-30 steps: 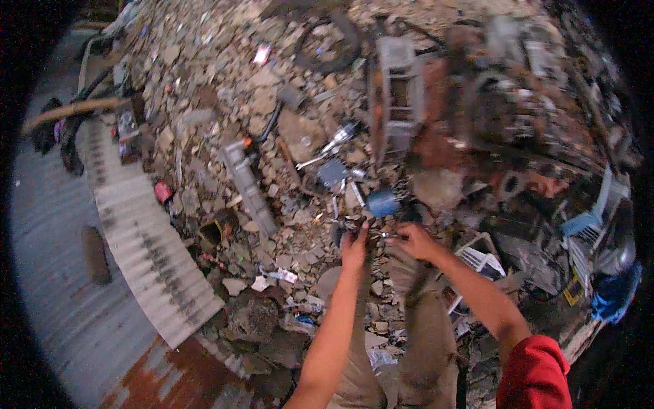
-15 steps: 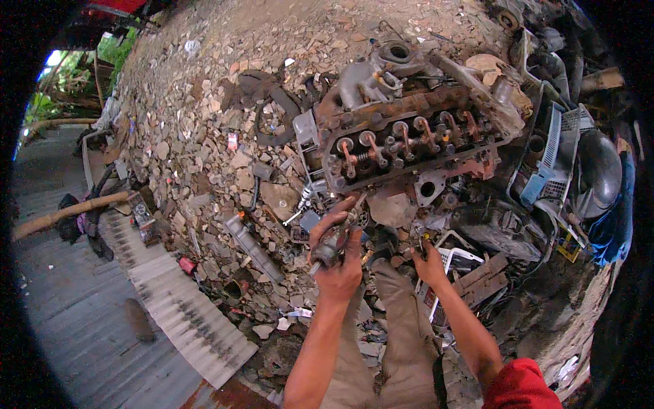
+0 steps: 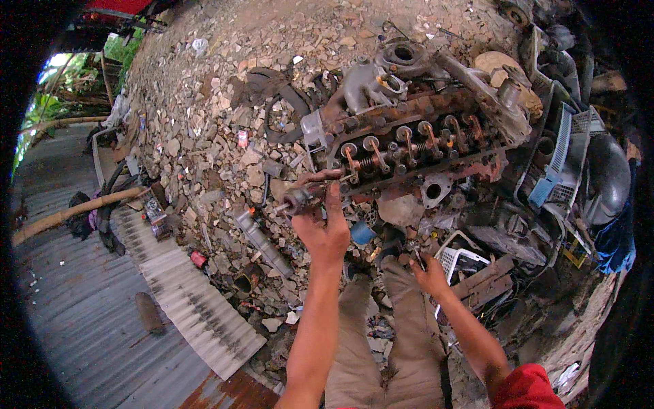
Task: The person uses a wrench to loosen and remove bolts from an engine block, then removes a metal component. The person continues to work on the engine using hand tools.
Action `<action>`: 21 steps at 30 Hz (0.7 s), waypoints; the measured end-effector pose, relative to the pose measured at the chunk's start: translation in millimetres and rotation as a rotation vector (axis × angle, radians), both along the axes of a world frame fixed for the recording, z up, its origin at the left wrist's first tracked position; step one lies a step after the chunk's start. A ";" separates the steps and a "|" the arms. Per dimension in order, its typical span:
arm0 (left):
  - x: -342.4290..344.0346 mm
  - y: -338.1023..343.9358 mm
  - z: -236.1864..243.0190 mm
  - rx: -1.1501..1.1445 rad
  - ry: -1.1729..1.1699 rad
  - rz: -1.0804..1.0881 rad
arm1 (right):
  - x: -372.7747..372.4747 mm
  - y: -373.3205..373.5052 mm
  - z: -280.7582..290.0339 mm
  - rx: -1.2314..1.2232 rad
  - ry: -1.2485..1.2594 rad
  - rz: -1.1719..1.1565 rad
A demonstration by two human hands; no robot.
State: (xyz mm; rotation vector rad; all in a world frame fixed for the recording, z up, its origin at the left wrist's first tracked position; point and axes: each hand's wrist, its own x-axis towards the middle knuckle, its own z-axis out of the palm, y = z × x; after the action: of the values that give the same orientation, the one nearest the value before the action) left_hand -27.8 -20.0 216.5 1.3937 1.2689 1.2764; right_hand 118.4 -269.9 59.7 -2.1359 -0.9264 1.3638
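My left hand point(image 3: 319, 228) is closed round a greasy round metal part point(image 3: 297, 200) with a thin shaft sticking out of its left end. The hand is raised at the near left corner of a rusty engine cylinder head point(image 3: 409, 146), whose rocker arms and springs lie exposed. Whether the part touches the head I cannot tell. Over my right knee, my right hand point(image 3: 430, 276) has its fingers closed on a slim metal tool point(image 3: 417, 253); its exact kind is too small to make out. A blue round object point(image 3: 363, 233) lies between the hands.
A white plastic basket point(image 3: 458, 258) stands by my right hand, with brown metal plates point(image 3: 480, 283) beside it. A grey metal cylinder point(image 3: 264, 244) lies on rubble at the left. Corrugated sheets point(image 3: 184, 293) cover the lower left. Crates with hoses point(image 3: 555, 157) stand at the right.
My left hand has moved up and left with the metal part, turning so its shaft points left. My right hand has stayed nearly in place. The whole view has shifted slightly.
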 end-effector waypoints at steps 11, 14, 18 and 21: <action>-6.8 13.8 4.8 -0.042 0.057 -0.068 | 3.3 11.1 2.0 -0.073 0.026 0.055; -7.0 17.8 2.9 -0.012 0.089 -0.122 | 3.1 16.8 5.7 -0.120 0.037 0.061; -5.4 16.7 3.2 -0.022 0.066 -0.106 | -2.8 16.1 0.8 -0.005 0.014 0.024; -7.6 17.8 -1.9 0.002 0.080 -0.107 | -3.5 19.7 -0.3 -0.026 0.049 0.033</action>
State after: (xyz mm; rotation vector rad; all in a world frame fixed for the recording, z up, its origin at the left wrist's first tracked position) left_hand -35.4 -2.2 214.6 1.5067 1.2289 1.1603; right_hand 114.9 -250.2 59.4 -2.1054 -0.9334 1.4455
